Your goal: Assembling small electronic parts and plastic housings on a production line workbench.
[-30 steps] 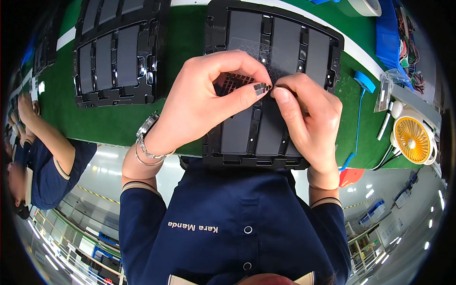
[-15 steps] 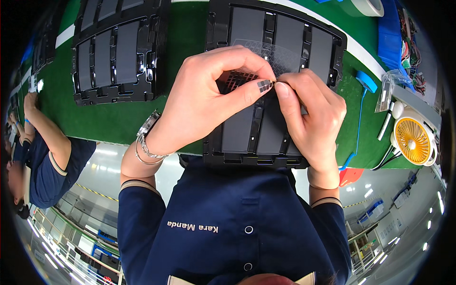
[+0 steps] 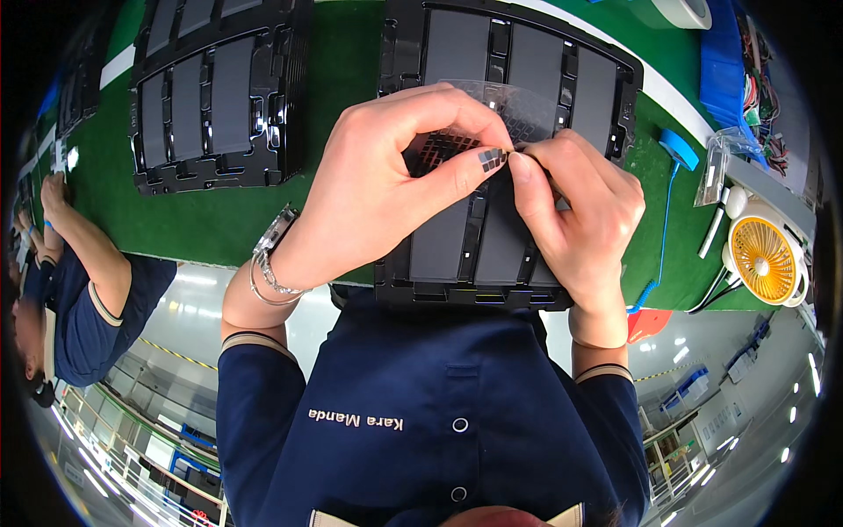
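My left hand (image 3: 386,176) pinches a clear plastic sheet (image 3: 527,104) with rows of small dark stickers between thumb and forefinger. Several small dark squares (image 3: 492,159) sit at the tip of its thumb. My right hand (image 3: 584,206) is closed in a pinch, its fingertips meeting the left ones; whatever lies between them is too small to make out. Both hands are above a black plastic tray (image 3: 395,294), which holds flat dark grey panels (image 3: 457,44) in upright slots. My hands cover part of the tray's middle.
On the left stands a stack of black trays (image 3: 281,114) with similar panels. To the right are a blue coiled cord (image 3: 665,228), a small yellow-and-white fan (image 3: 762,249), a clear bag (image 3: 718,167) and a blue bin (image 3: 720,66). A co-worker's arm (image 3: 92,241) is at far left.
Both hands stay together over the tray. My right hand has shifted very slightly right, and the clear sheet has tilted a little.
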Demonstrator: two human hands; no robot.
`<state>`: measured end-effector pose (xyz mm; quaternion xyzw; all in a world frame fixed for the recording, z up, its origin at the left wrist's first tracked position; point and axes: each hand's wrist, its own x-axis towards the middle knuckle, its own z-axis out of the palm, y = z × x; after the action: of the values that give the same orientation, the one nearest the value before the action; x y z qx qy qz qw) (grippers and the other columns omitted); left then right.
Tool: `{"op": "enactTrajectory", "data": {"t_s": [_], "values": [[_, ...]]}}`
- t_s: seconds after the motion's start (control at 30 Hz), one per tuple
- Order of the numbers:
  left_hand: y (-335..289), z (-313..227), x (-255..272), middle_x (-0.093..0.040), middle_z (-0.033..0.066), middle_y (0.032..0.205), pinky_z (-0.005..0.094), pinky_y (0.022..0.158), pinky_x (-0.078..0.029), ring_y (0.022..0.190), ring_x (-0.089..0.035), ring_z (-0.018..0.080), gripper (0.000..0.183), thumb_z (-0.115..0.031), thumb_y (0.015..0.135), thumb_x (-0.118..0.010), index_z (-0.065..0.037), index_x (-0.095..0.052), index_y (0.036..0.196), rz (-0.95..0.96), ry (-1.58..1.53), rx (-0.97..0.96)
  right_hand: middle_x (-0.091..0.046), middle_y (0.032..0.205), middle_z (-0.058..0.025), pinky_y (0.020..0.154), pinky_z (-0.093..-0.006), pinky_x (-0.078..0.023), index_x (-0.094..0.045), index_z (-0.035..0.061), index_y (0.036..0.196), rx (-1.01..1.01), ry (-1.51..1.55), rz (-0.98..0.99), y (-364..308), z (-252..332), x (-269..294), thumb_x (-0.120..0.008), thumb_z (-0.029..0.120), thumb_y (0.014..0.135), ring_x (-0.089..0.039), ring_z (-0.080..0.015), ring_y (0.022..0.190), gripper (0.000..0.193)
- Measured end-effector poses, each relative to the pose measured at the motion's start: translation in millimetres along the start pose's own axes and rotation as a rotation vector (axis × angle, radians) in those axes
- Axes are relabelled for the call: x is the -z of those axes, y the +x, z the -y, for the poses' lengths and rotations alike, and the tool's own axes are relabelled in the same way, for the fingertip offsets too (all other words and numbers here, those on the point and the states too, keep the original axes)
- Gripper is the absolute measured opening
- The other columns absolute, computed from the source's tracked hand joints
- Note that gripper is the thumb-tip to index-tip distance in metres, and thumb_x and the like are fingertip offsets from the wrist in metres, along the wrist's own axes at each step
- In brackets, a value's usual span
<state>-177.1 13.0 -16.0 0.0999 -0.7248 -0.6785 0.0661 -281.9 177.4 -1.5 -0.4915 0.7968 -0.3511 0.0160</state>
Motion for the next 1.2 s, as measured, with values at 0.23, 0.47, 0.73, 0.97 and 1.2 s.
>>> {"op": "enactTrajectory", "data": {"t_s": [0.23,0.47,0.73,0.97,1.2], "values": [[2.8,2.9,2.1,-0.065,0.0055,0.088,0.0257,0.075,-0.048,0.083,-0.061,0.0128,0.008,-0.002,0.085,-0.069,0.001,-0.068,0.092,-0.001,0.059,-0.084,-0.058,0.065,-0.0056,0.044,-0.0331,-0.041,-0.062,0.0039,0.079,-0.028,0.096,-0.004,-0.3,-1.0,-4.0,-0.074,0.006,0.081,-0.055,-0.0217,0.048,0.012],[0.6,2.3,0.1,-0.065,0.0054,0.089,0.0257,0.076,-0.049,0.085,-0.062,0.0121,0.009,-0.004,0.087,-0.069,0.001,-0.067,0.094,0.006,0.016,-0.013,-0.054,0.061,-0.0045,0.042,-0.0328,-0.039,-0.060,0.0051,0.073,-0.003,0.046,0.004,1.0,-0.3,-1.0,-0.074,0.007,0.079,-0.051,-0.0211,0.045,0.015],[0.3,-1.4,1.2,-0.065,0.0030,0.094,0.0230,0.078,-0.050,0.087,-0.062,0.0089,0.011,-0.006,0.091,-0.066,0.001,-0.066,0.099,0.044,-0.035,0.103,-0.051,0.059,-0.0027,0.041,-0.0316,-0.037,-0.060,0.0056,0.072,0.058,0.013,-0.033,1.4,-0.2,3.0,-0.074,0.008,0.077,-0.048,-0.0184,0.043,0.015],[0.4,0.2,2.5,-0.066,0.0034,0.093,0.0222,0.078,-0.050,0.087,-0.062,0.0077,0.013,-0.006,0.092,-0.065,0.003,-0.064,0.101,0.082,-0.104,0.170,-0.055,0.062,-0.0032,0.044,-0.0293,-0.038,-0.065,0.0029,0.080,-0.165,0.305,0.197,-1.6,7.0,3.4,-0.070,0.007,0.082,-0.050,-0.0146,0.047,0.007],[1.1,-1.7,2.7,-0.067,0.0040,0.091,0.0223,0.075,-0.050,0.084,-0.062,0.0072,0.012,-0.005,0.091,-0.064,0.003,-0.064,0.101,0.108,-0.062,0.193,-0.056,0.062,-0.0035,0.044,-0.0295,-0.038,-0.066,0.0030,0.081,-0.202,0.316,0.217,-0.5,7.2,4.3,-0.070,0.008,0.082,-0.051,-0.0150,0.047,0.006]]}}
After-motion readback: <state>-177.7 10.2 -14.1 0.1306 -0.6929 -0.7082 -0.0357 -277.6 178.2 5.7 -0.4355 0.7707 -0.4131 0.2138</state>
